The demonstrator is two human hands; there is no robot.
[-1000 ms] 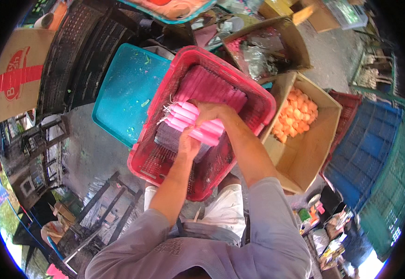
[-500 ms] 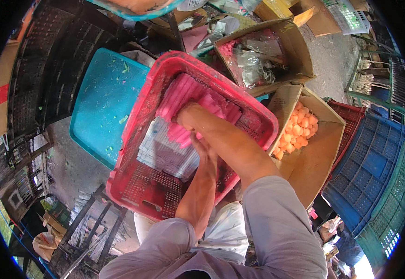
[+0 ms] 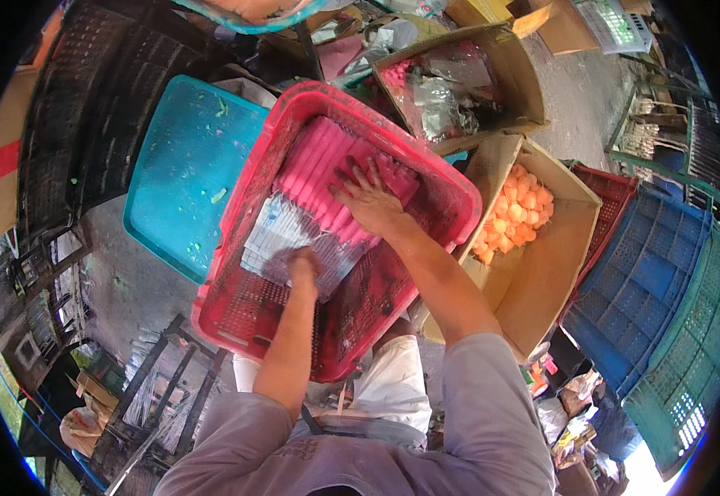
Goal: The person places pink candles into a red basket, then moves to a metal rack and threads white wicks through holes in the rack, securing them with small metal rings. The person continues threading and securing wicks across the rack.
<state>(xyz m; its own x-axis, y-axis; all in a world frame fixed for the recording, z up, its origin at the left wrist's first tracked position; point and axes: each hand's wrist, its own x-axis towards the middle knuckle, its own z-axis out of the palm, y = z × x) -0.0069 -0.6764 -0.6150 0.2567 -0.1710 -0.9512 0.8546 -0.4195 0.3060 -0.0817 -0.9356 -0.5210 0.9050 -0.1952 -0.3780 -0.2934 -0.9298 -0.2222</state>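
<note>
A red plastic crate [image 3: 213,285] stands before me, tilted in view. In its far part lie rows of pink sticks [image 3: 314,169], close together side by side. Nearer to me is a layer of pale grey-white sticks or a striped sheet [image 3: 273,236]; I cannot tell which. My right hand [image 3: 368,201] rests on the pink sticks, palm down and fingers spread. Over the grey-white layer is my left hand [image 3: 302,266], lower and to the left. Its fingers are bunched and blurred, so whether they hold anything is not visible.
A turquoise tray [image 3: 182,178] with green scraps lies left of the crate. On the right, a cardboard box [image 3: 554,260] holds orange rounded pieces [image 3: 515,213]. Behind it, another cardboard box [image 3: 513,87] contains clear plastic and pink pieces. Blue crates [image 3: 641,281] stand far right.
My hands, close together before, have moved apart. The right now lies spread on the pink sticks; the left has shifted left and nearer. The pink sticks look flatter and more even.
</note>
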